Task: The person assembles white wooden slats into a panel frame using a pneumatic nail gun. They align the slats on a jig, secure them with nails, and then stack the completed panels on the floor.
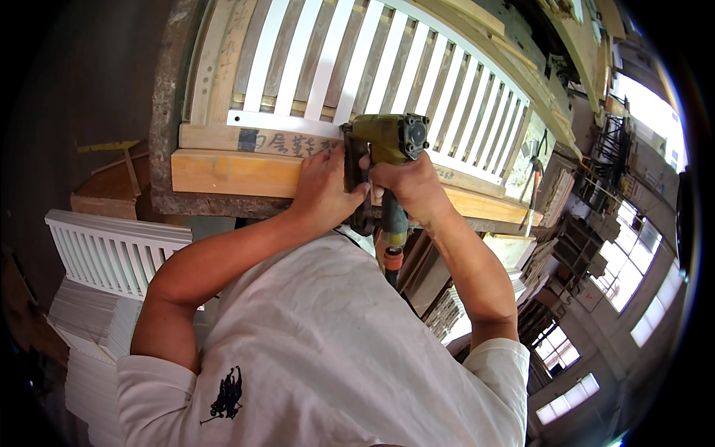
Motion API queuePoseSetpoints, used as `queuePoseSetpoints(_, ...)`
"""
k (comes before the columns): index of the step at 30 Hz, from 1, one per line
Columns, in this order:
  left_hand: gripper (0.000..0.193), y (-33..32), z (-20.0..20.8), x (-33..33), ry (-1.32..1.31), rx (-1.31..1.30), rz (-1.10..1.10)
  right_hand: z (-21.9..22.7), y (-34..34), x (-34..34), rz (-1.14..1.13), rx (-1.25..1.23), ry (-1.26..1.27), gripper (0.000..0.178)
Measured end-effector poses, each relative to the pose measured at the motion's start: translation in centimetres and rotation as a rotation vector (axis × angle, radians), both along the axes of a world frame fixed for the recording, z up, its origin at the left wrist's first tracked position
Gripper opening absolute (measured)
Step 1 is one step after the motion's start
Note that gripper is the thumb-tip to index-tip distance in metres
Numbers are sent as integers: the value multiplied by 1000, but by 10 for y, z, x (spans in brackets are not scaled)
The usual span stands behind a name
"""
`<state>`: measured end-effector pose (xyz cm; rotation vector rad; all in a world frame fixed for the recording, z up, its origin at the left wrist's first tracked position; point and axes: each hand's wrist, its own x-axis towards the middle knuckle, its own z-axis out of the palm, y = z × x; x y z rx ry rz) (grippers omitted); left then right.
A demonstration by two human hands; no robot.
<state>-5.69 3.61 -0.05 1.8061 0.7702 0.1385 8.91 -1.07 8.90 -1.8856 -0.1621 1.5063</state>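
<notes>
Right hand [412, 186] wrapped round the nail gun [383, 136], left hand [322, 190] braced against its front at the white slatted panel [275, 122] on the table [164, 134]: slats lined up, fastening seemingly underway, joints remaining impossible to tell!

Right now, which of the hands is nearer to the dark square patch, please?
Left. The left hand is right of the dark square patch; the right hand, on the power tool, is farther right.
</notes>
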Motion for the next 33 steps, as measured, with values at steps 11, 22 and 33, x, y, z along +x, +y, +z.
queuePoseSetpoints(11, 52, 7, 6, -9, -16, 69, 60, -4, 14, -3, 76, 22, 6, 14)
queuePoseSetpoints(22, 52, 15, 4, -22, 16, 49, 102, -13, 25, -10, 179, 80, 0, 16)
queuePoseSetpoints(33, 51, 14, 3, -23, 9, 90, 140, 2, 39, -17, 200, 0, -9, 13)
